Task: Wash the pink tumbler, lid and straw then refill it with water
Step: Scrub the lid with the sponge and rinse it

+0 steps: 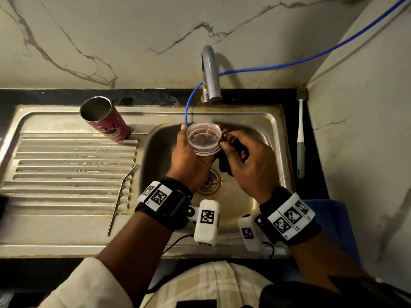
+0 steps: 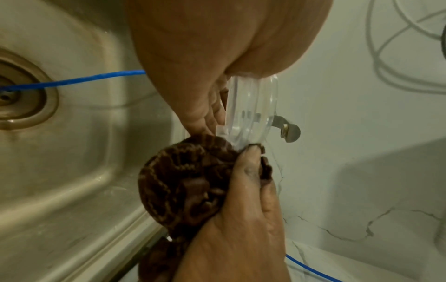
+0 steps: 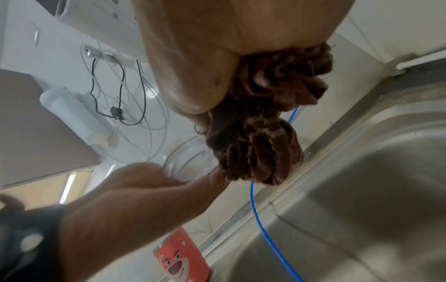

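Lid cleaning over the sink basin, centre of the head view.

The left hand (image 1: 189, 156) grips the clear lid (image 1: 204, 138), fingers curled around its rim, holding it above the sink (image 1: 255, 121) below the tap (image 1: 210, 74). The right hand (image 1: 251, 161) clutches a bunched dark cloth (image 2: 190, 183), thumb and fingertip pinching it against the lid's right edge. The pink tumbler (image 1: 106, 120) stands open, upper left, on the draining board; the metal straw (image 1: 122, 196) lies lower left on the ridges. A blue hose (image 1: 189, 105) runs into the basin.
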### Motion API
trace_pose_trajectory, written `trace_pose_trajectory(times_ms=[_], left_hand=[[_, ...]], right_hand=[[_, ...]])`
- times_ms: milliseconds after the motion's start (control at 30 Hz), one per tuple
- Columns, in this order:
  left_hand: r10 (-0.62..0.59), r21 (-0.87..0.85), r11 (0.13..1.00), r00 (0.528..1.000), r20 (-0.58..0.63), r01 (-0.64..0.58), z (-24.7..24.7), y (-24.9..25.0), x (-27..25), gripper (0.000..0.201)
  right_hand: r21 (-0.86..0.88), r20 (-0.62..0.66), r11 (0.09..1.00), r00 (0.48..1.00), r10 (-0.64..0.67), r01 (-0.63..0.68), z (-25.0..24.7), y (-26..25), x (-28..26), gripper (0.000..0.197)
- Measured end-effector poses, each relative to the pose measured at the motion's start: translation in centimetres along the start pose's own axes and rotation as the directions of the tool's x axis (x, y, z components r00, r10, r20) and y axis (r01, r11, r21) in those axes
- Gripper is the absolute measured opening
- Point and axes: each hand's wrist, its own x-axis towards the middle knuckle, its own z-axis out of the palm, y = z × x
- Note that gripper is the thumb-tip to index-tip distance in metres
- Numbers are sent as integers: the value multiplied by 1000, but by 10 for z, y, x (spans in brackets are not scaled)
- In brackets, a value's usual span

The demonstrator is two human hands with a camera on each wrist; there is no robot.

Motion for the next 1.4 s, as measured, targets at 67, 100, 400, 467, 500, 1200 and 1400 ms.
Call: trace_pose_trajectory(times_ms=[67,100,400,467,500,1200,1400], left_hand=[[-23,26,999,998,64,22,-1,2,-1,59],[-41,39,999,995,92,38,-3,3,-1,57],[-150,325,942,969,194,81,-3,8,-13,53],[-182,318,941,968,173,120,-5,9,-14,55],[-190,310,942,968,166,132,-6,10,-14,57],[117,304,951,979,-164,-62,-9,-8,-8,62],[237,499,829,967,96,-253,-1,-7,-13,42]], right_hand=[[7,35,1000,999,9,-10,-5,6,8,26],[17,55,1000,998,10,-11,-9,8,13,24],[-54,143,998,990,-6,14,-22,20,31,24],[-34,156,999,988,-7,13,-22,24,32,25],[-5,181,1000,984,-5,6,-23,26,32,25],[129,78,955,963,259,-267,11,9,-2,27],[158,22,925,938,347,-346,6,20,15,28]])
